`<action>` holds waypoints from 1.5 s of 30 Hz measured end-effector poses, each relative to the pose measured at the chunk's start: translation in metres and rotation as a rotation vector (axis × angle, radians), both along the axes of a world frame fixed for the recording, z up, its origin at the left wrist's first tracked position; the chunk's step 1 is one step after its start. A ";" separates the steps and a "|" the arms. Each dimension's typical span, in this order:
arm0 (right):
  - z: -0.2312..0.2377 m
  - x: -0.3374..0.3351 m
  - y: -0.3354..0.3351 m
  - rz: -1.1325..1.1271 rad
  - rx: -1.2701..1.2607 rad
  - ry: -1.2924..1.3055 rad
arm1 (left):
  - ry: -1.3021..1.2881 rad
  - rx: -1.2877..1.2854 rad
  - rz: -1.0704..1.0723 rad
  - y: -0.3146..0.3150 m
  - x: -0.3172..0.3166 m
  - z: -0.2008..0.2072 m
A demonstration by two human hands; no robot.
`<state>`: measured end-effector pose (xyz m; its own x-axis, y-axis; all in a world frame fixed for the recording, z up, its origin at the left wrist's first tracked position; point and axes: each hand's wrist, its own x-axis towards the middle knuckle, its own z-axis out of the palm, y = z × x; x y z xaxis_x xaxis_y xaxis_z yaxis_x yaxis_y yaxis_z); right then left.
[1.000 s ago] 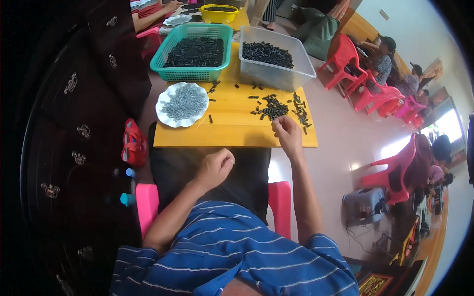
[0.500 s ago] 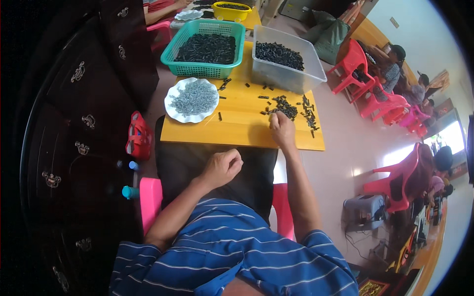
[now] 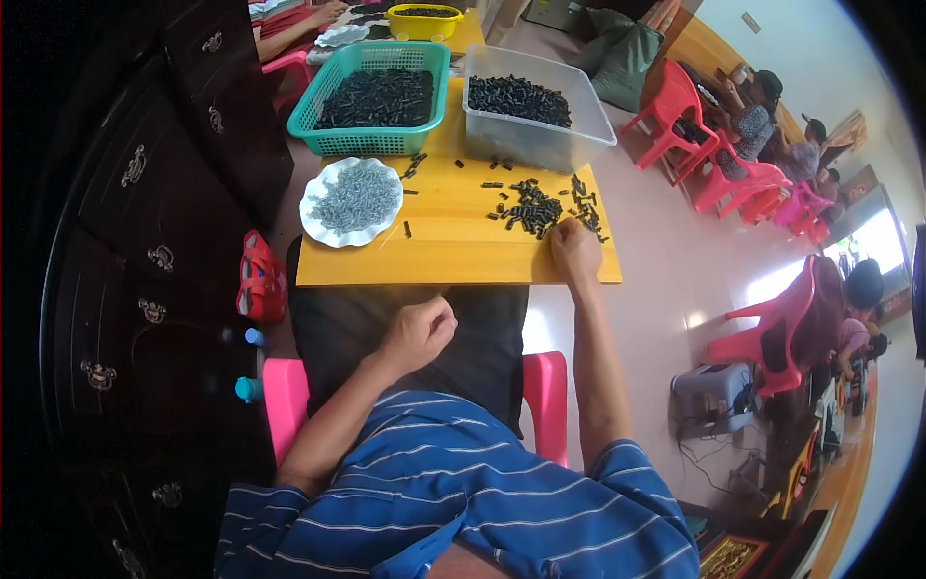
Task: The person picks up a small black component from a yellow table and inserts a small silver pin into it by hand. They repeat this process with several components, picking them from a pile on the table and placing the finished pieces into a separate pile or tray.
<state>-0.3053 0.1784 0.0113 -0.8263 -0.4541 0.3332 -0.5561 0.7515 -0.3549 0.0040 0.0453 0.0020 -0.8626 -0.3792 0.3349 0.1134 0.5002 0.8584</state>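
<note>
My right hand [image 3: 578,251] is at the right front of the yellow table [image 3: 453,259], fingers bent together at the near edge of a loose pile of small black cylindrical pieces [image 3: 533,207]. Anything between those fingertips is hidden. Over my lap, just short of the table, hovers my left hand [image 3: 421,334], its fingers curled closed; what they hold, if anything, cannot be made out. A white scalloped plate [image 3: 314,214] on the left of the table carries many small clear, greyish pieces [image 3: 353,196]. A few black pieces lie scattered between plate and pile.
Behind the plate stands a green basket [image 3: 301,118] of black pieces, beside a clear plastic bin [image 3: 590,135] holding more. Dark drawers [image 3: 116,232] line the left, with a red bag [image 3: 261,280] near them. Other people sit on red chairs [image 3: 666,111] at right.
My right hand has moved right along the pile's near side. My left hand has shifted slightly left and stays closed. The whole view has swung a little, sliding the table leftward.
</note>
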 end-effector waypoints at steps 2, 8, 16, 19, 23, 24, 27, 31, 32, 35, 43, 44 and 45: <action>0.003 -0.004 -0.004 -0.025 -0.012 -0.007 | 0.003 -0.017 -0.003 0.000 0.000 0.002; 0.002 -0.010 -0.008 0.083 -0.099 0.068 | -0.091 -0.008 -0.009 -0.002 0.002 0.006; -0.004 0.004 0.000 0.112 -0.307 0.006 | -0.109 0.014 -0.014 0.001 0.002 0.007; -0.007 0.007 -0.002 0.193 -0.336 0.120 | -0.005 -0.019 -0.020 0.001 0.000 0.000; -0.007 0.008 -0.003 0.175 -0.288 0.130 | -0.019 -0.019 -0.019 0.000 0.001 -0.003; -0.007 0.008 -0.002 0.169 -0.276 0.129 | -0.020 -0.021 -0.020 0.000 0.001 -0.003; -0.008 0.010 -0.001 0.175 -0.270 0.124 | -0.119 0.026 -0.021 0.002 0.002 0.005; -0.003 0.017 -0.004 0.190 -0.260 0.130 | -0.120 0.007 -0.029 0.004 0.001 0.005; -0.003 0.016 -0.004 0.187 -0.262 0.129 | -0.093 0.006 -0.033 0.005 0.000 0.004; -0.004 0.014 -0.005 0.183 -0.184 0.113 | -0.069 -0.005 -0.038 0.005 -0.003 0.002; -0.012 0.006 0.017 0.110 -0.322 0.059 | -0.083 -0.002 -0.053 0.007 -0.007 0.007; -0.005 0.014 0.017 0.114 -0.321 0.057 | -0.082 -0.003 -0.049 0.006 -0.006 0.004; 0.003 0.022 0.017 0.110 -0.370 -0.072 | -0.082 -0.003 -0.045 0.006 -0.005 0.002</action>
<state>-0.2828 0.1956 0.0142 -0.8068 -0.4010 0.4339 -0.5898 0.5031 -0.6318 -0.0010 0.0513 0.0040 -0.9032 -0.3388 0.2637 0.0653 0.4987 0.8643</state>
